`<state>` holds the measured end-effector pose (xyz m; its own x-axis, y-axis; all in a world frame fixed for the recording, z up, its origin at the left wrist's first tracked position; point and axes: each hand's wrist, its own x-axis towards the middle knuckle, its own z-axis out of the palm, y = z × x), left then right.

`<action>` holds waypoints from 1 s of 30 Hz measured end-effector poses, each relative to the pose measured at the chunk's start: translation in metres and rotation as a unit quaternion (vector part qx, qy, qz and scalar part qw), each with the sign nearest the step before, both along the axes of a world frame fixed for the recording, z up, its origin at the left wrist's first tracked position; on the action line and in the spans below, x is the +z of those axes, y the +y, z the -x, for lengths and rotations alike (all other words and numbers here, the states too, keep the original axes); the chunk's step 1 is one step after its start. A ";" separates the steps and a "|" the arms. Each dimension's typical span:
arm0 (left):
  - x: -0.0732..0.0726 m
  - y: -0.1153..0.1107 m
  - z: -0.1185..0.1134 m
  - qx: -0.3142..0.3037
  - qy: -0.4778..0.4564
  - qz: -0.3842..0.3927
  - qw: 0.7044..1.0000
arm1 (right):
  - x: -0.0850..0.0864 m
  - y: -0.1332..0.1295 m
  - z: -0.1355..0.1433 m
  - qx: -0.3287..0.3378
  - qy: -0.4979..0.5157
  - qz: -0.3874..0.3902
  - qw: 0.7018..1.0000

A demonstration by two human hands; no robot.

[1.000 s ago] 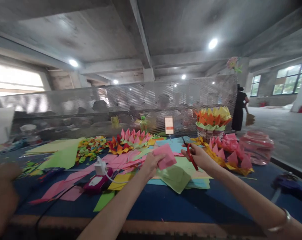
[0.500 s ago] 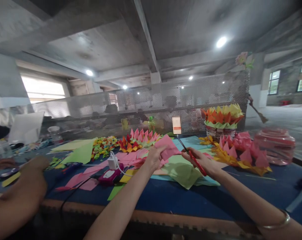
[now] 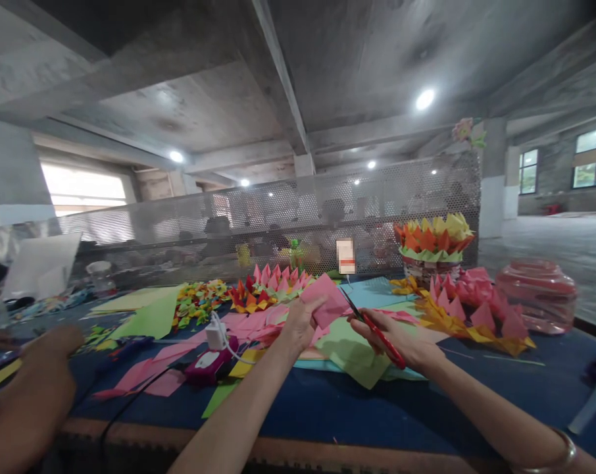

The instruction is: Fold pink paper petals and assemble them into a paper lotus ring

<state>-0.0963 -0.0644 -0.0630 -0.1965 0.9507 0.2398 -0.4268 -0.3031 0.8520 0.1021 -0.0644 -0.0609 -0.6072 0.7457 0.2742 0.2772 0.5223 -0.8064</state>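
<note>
A square of pink paper (image 3: 328,299) is pinched in my left hand (image 3: 302,322), raised above the sheets on the table. In my right hand (image 3: 401,336) is a pair of scissors with red handles (image 3: 387,342), its dark blades pointing up and left beside the paper's right edge. Whether the blades touch the paper, I cannot tell. Below both hands lie a light green sheet (image 3: 362,362) and blue sheets (image 3: 372,291). Loose pink papers (image 3: 248,326) spread to the left of my left hand.
A purple power strip (image 3: 212,362) with a white plug (image 3: 216,334) sits left of my arm. Folded paper flowers (image 3: 436,243) and a pink plastic jar (image 3: 537,296) stand at the right. A co-worker's arm (image 3: 41,388) reaches in from the left. A perforated metal screen (image 3: 278,210) rises behind.
The view has shifted slightly, so most things sit a little lower and further left. My hands still hold the pink paper and the scissors, with the blades now close to the paper.
</note>
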 end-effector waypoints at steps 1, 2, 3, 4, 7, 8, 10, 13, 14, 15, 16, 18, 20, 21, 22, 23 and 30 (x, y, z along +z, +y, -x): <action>0.000 0.000 0.000 0.003 0.000 0.003 1.000 | 0.000 0.000 0.000 0.000 0.003 -0.004 1.000; 0.001 -0.001 0.000 0.003 0.000 0.008 1.000 | -0.001 0.000 0.000 -0.001 0.005 -0.007 1.000; 0.001 -0.001 -0.001 0.001 0.001 0.012 1.000 | -0.001 0.000 0.000 -0.003 0.004 -0.008 1.000; 0.002 -0.002 -0.001 -0.005 0.002 0.017 1.000 | -0.001 0.000 0.000 -0.007 0.004 -0.009 1.000; 0.005 -0.006 -0.005 -0.026 0.001 0.034 0.999 | -0.001 0.000 0.000 -0.015 0.003 -0.007 1.000; 0.006 -0.007 -0.006 -0.032 -0.002 0.039 0.999 | 0.000 -0.001 0.001 -0.016 0.004 -0.008 1.000; 0.007 -0.010 -0.008 -0.043 -0.007 0.051 0.998 | 0.001 -0.002 0.002 -0.015 0.006 -0.003 1.000; 0.005 -0.012 -0.011 -0.064 0.001 0.063 0.996 | 0.002 -0.004 0.003 -0.016 0.008 0.017 1.000; 0.004 -0.012 -0.011 -0.070 0.005 0.062 0.996 | 0.003 -0.005 0.004 -0.018 0.007 0.024 1.000; 0.003 -0.012 -0.012 -0.076 0.007 0.058 0.995 | 0.004 -0.006 0.004 -0.021 0.004 0.029 0.999; 0.002 -0.012 -0.013 -0.080 0.009 0.053 0.995 | 0.005 -0.007 0.005 -0.024 0.002 0.031 0.999; 0.000 -0.013 -0.015 -0.082 0.009 0.045 0.996 | 0.007 -0.010 0.005 -0.028 -0.003 0.031 0.999; 0.000 -0.013 -0.016 -0.077 0.010 0.046 0.996 | 0.010 -0.013 0.005 -0.027 -0.003 0.031 0.999; 0.000 -0.013 -0.017 -0.074 0.011 0.049 0.996 | 0.011 -0.014 0.005 -0.026 -0.002 0.031 0.999; 0.000 -0.013 -0.017 -0.074 0.013 0.049 0.996 | 0.011 -0.015 0.006 -0.025 0.001 0.030 0.999; 0.000 -0.013 -0.017 -0.076 0.014 0.048 0.996 | 0.012 -0.015 0.006 -0.025 0.003 0.030 0.999; -0.001 -0.012 -0.016 -0.078 0.016 0.044 0.996 | 0.005 -0.011 0.006 -0.013 0.010 0.022 1.000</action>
<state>-0.0805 -0.0768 -0.0639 -0.0378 0.9867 0.1581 -0.4350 -0.1587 0.8864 0.0962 -0.0756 -0.0555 -0.5821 0.7728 0.2528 0.2735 0.4788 -0.8342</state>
